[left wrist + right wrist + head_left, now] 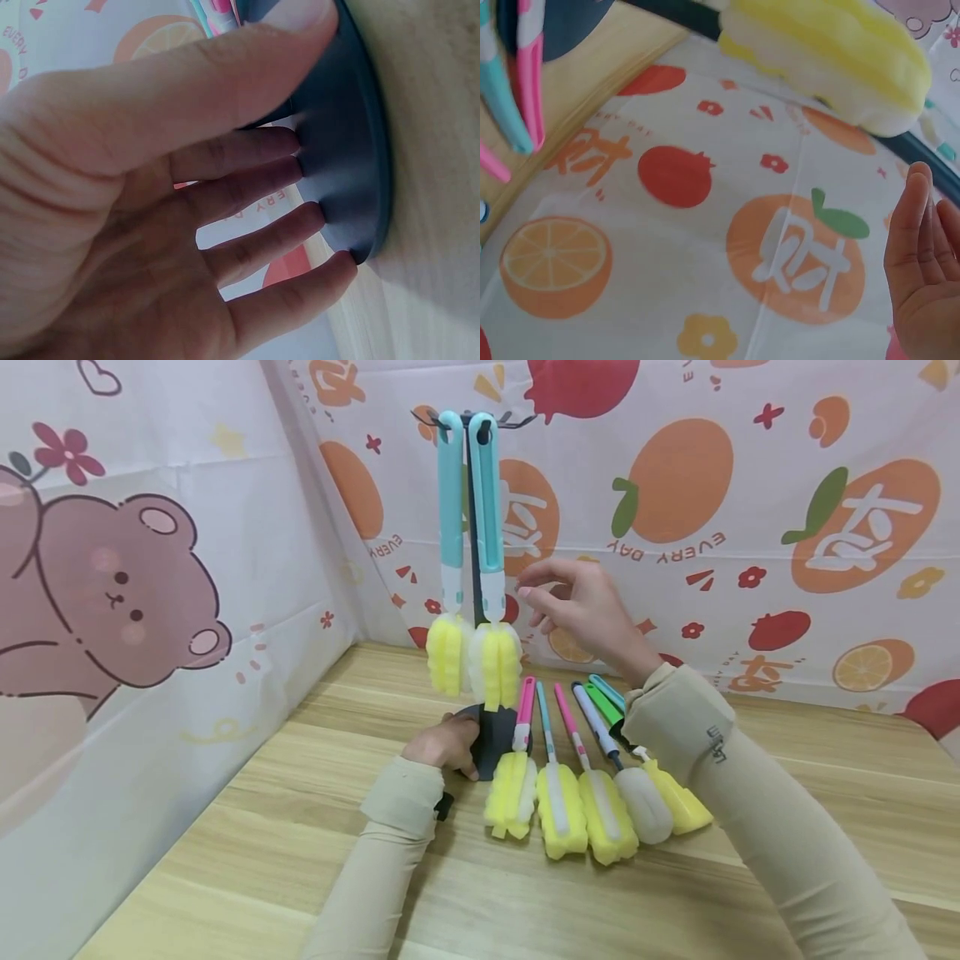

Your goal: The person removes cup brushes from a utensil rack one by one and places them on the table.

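Observation:
My left hand rests at the left side of the stand's dark round base. In the left wrist view its fairly straight fingers and thumb touch the base. Two bottle brushes with turquoise handles hang from the hooks at the stand's top: a left brush and a right brush, both with yellow-and-white sponge heads. My right hand is in the air just right of the right brush, fingers loosely bent, holding nothing. The right wrist view shows the hand near the dark pole.
On the wooden table lie a pink-handled brush, a blue-handled brush, another pink brush, a grey-headed brush and a yellow item. Green and blue handles lie behind. Printed cloth hangs behind.

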{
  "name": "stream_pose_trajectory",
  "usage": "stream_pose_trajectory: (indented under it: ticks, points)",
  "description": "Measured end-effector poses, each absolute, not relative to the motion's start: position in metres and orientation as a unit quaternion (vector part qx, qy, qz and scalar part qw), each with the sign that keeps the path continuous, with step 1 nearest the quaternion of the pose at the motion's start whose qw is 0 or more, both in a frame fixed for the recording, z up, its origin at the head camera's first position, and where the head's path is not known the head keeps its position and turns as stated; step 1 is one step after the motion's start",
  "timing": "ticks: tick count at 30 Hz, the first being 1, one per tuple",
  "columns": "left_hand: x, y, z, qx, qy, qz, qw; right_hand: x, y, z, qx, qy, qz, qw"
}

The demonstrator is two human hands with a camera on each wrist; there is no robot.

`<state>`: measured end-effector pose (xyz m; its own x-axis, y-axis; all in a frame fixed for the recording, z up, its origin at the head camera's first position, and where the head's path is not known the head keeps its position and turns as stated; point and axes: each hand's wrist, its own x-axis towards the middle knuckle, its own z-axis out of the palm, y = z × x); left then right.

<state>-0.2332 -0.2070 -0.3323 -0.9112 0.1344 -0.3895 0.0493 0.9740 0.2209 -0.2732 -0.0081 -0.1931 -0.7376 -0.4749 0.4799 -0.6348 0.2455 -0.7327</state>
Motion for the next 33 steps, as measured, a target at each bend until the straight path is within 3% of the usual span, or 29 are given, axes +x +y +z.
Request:
stream_pose_trajectory:
  ticks: [13,33]
  points:
    - [-0.234,-0.207,-0.334,0.042,0.972,0.101,0.209,-0.267,-0.039,-0.192,0.351,-0.787,0.504,0.063]
    - [-0.234,-0.207,-0.333,0.056,0.971,0.102,0.209,-0.272,-0.043,-0.214,0.407,-0.709,0.574,0.048]
